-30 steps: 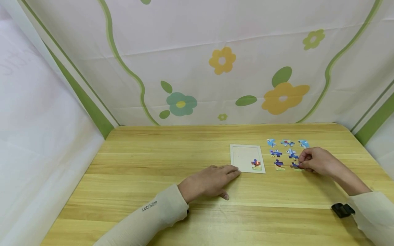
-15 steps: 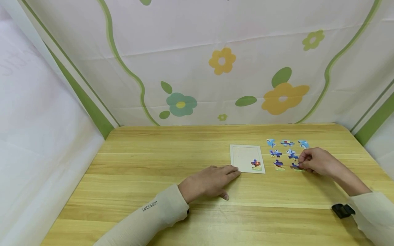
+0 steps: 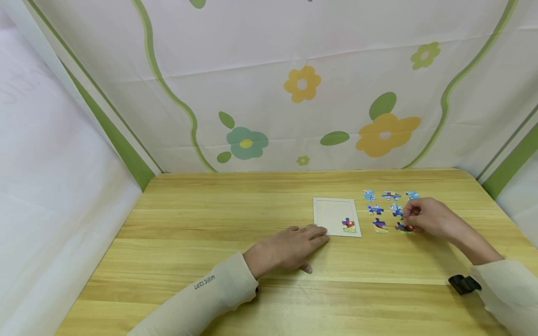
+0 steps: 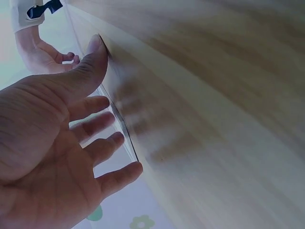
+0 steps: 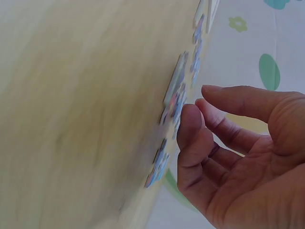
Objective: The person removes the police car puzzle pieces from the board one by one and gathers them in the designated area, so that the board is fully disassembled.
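My left hand [image 3: 290, 247] lies palm down with fingers extended, fingertips at the lower left corner of a white puzzle tray [image 3: 334, 212]. One jigsaw piece [image 3: 349, 225] with red and yellow-green print sits in the tray's lower right corner. My right hand [image 3: 433, 219] hovers beside the loose pieces at the right, its thumb and forefinger apart with nothing between them in the right wrist view. Closest to its fingertips are a dark red and green jigsaw piece [image 3: 404, 227], partly covered by the hand, and a blue and white jigsaw piece [image 3: 396, 210].
Several other loose jigsaw pieces lie in rows right of the tray, including a blue piece [image 3: 369, 195], a red and blue piece [image 3: 391, 195] and a purple and yellow piece [image 3: 379, 226]. A flowered cloth [image 3: 252, 93] hangs behind the wooden table [image 3: 201, 205].
My right hand has lifted slightly up and to the left, away from the lower right loose piece, which now shows more. The left hand and the tray have stayed put.
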The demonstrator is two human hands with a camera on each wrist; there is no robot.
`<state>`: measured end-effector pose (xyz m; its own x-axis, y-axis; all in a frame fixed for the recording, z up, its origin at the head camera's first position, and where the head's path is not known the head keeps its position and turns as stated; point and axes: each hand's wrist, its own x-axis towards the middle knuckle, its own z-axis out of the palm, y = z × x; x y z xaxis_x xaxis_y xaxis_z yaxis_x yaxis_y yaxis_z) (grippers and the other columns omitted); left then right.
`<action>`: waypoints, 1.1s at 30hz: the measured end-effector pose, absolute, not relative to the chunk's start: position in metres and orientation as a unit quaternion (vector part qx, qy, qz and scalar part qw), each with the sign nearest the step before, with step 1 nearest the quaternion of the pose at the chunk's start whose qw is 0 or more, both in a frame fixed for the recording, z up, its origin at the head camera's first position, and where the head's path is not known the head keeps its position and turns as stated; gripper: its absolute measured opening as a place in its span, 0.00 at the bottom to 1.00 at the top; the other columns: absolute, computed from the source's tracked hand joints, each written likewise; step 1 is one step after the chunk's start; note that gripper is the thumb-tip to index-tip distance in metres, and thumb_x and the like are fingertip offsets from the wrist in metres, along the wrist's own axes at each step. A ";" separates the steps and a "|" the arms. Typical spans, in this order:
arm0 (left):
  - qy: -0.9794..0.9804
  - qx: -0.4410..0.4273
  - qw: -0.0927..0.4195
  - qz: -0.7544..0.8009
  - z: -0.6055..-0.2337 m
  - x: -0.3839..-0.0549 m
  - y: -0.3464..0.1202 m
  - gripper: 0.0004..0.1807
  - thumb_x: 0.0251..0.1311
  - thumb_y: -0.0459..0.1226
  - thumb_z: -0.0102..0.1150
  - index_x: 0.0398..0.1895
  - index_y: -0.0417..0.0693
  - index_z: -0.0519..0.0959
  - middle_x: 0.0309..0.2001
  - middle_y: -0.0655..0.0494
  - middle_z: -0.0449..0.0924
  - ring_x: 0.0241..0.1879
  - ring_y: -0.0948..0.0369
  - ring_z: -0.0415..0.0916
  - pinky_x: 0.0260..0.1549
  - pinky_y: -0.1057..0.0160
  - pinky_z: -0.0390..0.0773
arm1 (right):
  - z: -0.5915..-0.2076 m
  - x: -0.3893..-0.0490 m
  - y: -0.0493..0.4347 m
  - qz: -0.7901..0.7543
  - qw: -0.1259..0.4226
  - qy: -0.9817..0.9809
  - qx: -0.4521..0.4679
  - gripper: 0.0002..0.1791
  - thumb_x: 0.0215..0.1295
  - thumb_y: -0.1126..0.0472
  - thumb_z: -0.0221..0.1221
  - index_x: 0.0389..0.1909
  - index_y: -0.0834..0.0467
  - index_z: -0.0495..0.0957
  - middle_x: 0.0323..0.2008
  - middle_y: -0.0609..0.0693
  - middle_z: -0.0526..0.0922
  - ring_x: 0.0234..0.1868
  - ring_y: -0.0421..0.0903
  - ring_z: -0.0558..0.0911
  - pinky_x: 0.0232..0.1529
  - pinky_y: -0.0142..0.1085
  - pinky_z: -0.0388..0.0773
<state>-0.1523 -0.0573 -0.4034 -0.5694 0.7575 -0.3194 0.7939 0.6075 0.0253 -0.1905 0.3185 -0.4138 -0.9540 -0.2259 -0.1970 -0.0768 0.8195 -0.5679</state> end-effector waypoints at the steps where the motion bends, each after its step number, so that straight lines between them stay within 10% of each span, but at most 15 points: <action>1: 0.883 0.441 0.154 -0.058 -0.403 -0.152 -0.057 0.48 0.67 0.55 0.61 0.85 0.54 0.53 0.85 0.59 0.48 0.84 0.59 0.49 0.77 0.55 0.65 | -0.413 -0.191 0.316 -0.289 0.127 0.945 -0.082 0.03 0.71 0.68 0.59 0.37 0.64 0.79 0.27 0.49 0.78 0.25 0.41 0.71 0.25 0.33 0.68; 33: 0.884 0.421 0.199 -0.037 -0.405 -0.154 -0.055 0.48 0.69 0.53 0.61 0.86 0.58 0.50 0.86 0.66 0.41 0.85 0.62 0.42 0.79 0.49 0.62 | -0.409 -0.208 0.223 -0.376 0.145 0.896 -0.186 0.04 0.71 0.70 0.60 0.42 0.65 0.81 0.36 0.55 0.83 0.29 0.44 0.79 0.27 0.33 0.77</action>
